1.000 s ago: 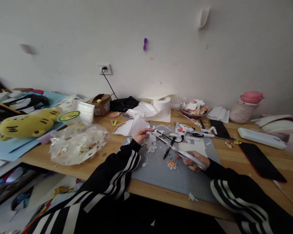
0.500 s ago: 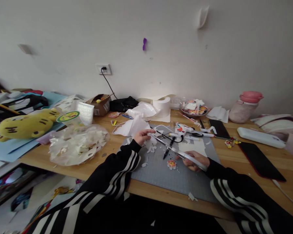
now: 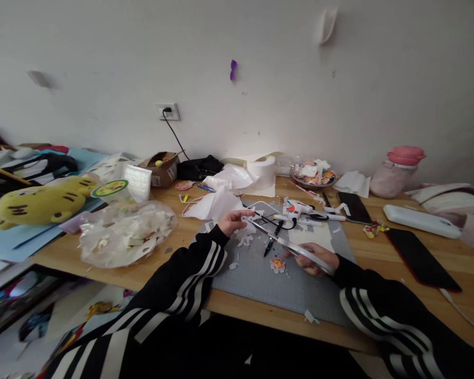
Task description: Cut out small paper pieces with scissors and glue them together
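My right hand (image 3: pixel 315 259) is closed round the pale handles of a pair of scissors (image 3: pixel 275 237), whose blades reach left across the grey cutting mat (image 3: pixel 256 292). At their tips, my left hand (image 3: pixel 230 223) pinches a small piece of white paper (image 3: pixel 249 226); its exact shape is too small to make out. Paper scraps (image 3: pixel 245 240) lie below the left fingers. A black pen (image 3: pixel 274 238) rests on the mat beneath the blades. Just left of my right hand is a small orange-and-pink cut-out (image 3: pixel 277 265) with a white border.
Behind the mat are a white glue gun (image 3: pixel 296 208), a paper roll (image 3: pixel 262 175) and a bowl of cut pieces (image 3: pixel 314 180). Phones (image 3: pixel 422 260) and a pink-lidded bottle (image 3: pixel 395 176) stand right. A plastic bag of scraps (image 3: pixel 128 237) and a yellow plush toy (image 3: pixel 43 202) lie left.
The scissor blades have come closer together at the white paper. Both hands stay in nearly the same place.
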{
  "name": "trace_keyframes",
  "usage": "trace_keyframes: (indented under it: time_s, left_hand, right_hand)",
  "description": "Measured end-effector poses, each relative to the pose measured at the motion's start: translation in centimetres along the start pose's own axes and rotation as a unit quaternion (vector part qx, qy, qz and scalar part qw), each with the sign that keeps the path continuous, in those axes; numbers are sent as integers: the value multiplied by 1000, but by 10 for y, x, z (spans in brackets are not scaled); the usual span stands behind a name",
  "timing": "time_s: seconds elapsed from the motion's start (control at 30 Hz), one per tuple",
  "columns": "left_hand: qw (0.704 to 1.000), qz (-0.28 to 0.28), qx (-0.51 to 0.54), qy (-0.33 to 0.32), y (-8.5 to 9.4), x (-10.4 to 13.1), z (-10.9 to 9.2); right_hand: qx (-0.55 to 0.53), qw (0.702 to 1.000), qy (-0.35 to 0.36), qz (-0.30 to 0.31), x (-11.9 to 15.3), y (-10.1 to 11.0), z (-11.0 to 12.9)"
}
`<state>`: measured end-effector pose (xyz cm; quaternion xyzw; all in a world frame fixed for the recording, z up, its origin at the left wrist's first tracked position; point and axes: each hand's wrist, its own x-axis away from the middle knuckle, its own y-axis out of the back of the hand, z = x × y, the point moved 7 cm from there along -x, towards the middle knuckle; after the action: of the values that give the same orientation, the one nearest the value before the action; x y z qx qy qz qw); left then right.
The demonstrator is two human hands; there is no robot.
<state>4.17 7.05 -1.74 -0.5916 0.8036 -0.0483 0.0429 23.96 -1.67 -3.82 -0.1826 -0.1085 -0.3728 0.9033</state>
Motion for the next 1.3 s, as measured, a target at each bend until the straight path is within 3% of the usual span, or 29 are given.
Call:
trace_keyframes:
  time_s: [0.63, 0.9, 1.3]
  left_hand:
    - [1000, -12, -3, -17, 5, -3, 2]
    - [997, 12, 78, -22, 4, -6, 6]
    - [994, 26, 100, -32, 5, -8, 9]
  right_hand:
    - [15, 1000, -4, 11, -2, 9, -10]
    - [-12, 999, 9, 34, -4, 9, -9]
    - [-8, 999, 11, 29, -4, 9, -10]
